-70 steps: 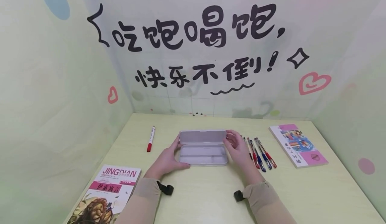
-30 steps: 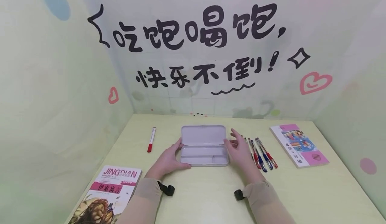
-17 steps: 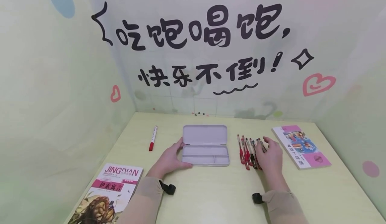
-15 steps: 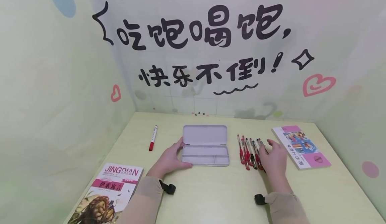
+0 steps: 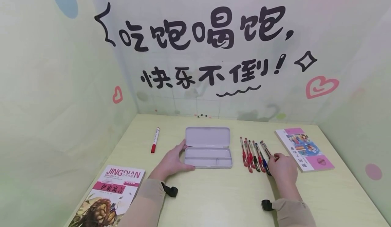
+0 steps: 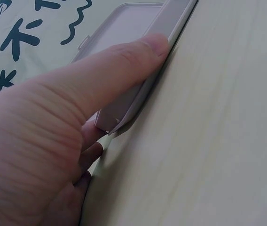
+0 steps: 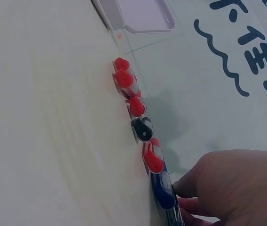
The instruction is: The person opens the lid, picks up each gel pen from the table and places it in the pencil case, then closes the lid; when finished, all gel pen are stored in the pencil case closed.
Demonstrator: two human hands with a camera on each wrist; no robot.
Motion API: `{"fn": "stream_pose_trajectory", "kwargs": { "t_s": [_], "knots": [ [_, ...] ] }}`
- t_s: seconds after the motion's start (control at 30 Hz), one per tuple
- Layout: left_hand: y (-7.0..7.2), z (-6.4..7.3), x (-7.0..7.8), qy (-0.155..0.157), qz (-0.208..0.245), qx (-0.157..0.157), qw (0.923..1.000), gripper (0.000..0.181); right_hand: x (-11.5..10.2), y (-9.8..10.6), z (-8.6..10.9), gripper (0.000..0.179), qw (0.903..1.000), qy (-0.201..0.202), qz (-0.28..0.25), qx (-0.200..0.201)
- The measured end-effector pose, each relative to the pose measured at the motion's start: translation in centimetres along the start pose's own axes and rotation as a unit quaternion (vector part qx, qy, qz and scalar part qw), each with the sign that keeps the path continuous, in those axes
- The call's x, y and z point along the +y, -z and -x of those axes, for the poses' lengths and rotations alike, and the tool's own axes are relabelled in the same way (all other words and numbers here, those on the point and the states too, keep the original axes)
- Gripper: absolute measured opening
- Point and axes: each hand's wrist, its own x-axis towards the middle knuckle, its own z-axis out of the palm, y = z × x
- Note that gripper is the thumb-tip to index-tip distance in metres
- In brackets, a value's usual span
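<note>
My left hand (image 5: 174,162) grips the left end of a pale lilac pencil case (image 5: 200,161), its thumb over the front edge and the fingers behind. The lid (image 5: 207,136) is laid back, showing long and short compartments with nothing in them. To the right lies a row of gel pens (image 5: 250,155) with red, black and blue caps, caps toward me. At the right end of that row, my right hand (image 5: 284,172) pinches the outermost pen (image 5: 264,147), whose near end it hides. In the right wrist view, the fingers are beside the blue-capped pen (image 7: 163,190).
A red-and-white marker (image 5: 155,140) lies left of the case. One book (image 5: 113,196) is at the near left, and a pink-and-white book (image 5: 303,149) lies just beyond the right hand. Patterned walls enclose the table's back and sides.
The case lid has swung back fully. My right hand has left the case and moved right across the pens to the outermost one. The left hand stays on the case.
</note>
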Motion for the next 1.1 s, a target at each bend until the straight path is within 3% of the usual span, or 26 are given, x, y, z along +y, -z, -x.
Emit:
{"fn": "stream_pose_trajectory", "kwargs": {
  "t_s": [0.37,0.63,0.9,1.1],
  "knots": [
    [-0.1,0.0,0.0,0.008,0.003,0.0,1.0,0.141,-0.4,0.2,0.1,0.041,0.9993,-0.024,-0.027,0.0],
    [-0.1,0.1,0.1,0.01,0.0,-0.001,0.9999,0.141,-0.8,0.0,0.2,0.041,0.9991,-0.01,-0.038,0.017],
    [-0.1,0.0,0.2,0.007,0.002,-0.003,1.0,0.141,-4.3,-0.9,1.2,0.037,0.995,0.055,-0.059,0.059],
    [-0.2,-0.1,0.1,0.01,-0.001,-0.001,1.0,0.141,-6.9,-1.8,2.1,0.03,0.9837,0.135,-0.086,0.082]
  ]
}}
